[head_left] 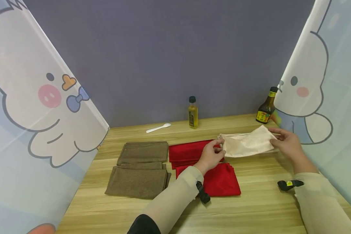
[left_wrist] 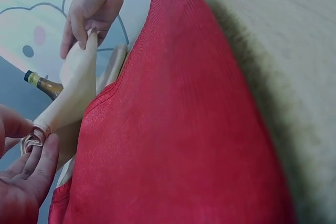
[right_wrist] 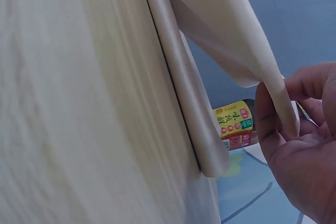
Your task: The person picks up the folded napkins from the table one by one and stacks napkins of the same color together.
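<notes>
Head view faces forward and down; close wrist views share the cream cloth (head_left: 247,144).

A cream cloth (head_left: 248,143) hangs, apparently folded, over matching layers (right_wrist: 185,85).

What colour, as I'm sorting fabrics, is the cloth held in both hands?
The held cloth is cream, seen best in the head view.

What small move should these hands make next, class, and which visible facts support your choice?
Probably lower the raised cream cloth evenly onto the folded cream fabric beneath it. The left hand and right hand pinch its opposite ends, and the right wrist view shows a gap between cloth and fabric, so a level descent would likely lay it flat.
</notes>
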A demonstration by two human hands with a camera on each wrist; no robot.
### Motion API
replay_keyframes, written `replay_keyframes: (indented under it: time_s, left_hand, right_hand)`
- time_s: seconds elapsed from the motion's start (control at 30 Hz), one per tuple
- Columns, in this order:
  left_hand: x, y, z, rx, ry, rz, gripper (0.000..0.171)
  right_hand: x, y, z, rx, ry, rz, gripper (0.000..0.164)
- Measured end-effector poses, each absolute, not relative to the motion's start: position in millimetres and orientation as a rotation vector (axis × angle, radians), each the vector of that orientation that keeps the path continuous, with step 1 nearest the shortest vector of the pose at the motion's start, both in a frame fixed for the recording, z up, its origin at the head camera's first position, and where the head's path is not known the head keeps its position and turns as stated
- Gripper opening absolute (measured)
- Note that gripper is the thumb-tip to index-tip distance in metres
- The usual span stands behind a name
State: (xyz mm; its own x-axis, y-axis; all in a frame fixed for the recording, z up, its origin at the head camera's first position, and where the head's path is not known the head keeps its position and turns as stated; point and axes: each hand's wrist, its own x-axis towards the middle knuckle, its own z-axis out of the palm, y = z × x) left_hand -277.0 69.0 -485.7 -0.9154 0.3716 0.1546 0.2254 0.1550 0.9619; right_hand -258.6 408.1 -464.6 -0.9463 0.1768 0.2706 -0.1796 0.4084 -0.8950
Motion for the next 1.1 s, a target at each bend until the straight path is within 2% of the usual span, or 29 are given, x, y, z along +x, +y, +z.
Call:
replay_keyframes:
  time_s: [0.3, 0.47, 0.63, 0.83, 1.1]
  left_hand:
    - [-279.6, 73.4, -487.8, 0.529, 2.325, 1.896, 0.045]
    - [-281.6, 73.4, -490.2, 0.501, 2.35, 1.864, 0.043]
    - [-282.0, 71.5, -491.7, 0.545, 2.362, 1.823, 0.042]
    - [-283.7, 73.0, -493.0, 0.603, 2.362, 1.787, 0.048]
    - [-282.1, 74.2, -493.5, 0.534, 2.224, 1.841, 0.065]
  right_hand:
    - [-264.7, 402.7, -467.2, -0.094, -2.36, 1.536, 0.043]
    - [-268.5, 402.6, -471.2, -0.151, -2.466, 1.401, 0.035]
    - [-268.1, 404.6, -473.2, -0.153, -2.549, 1.29, 0.035]
    - [-266.7, 403.7, -474.3, -0.13, -2.575, 1.25, 0.041]
    - [-266.4, 403.9, -475.8, -0.123, -2.572, 1.275, 0.044]
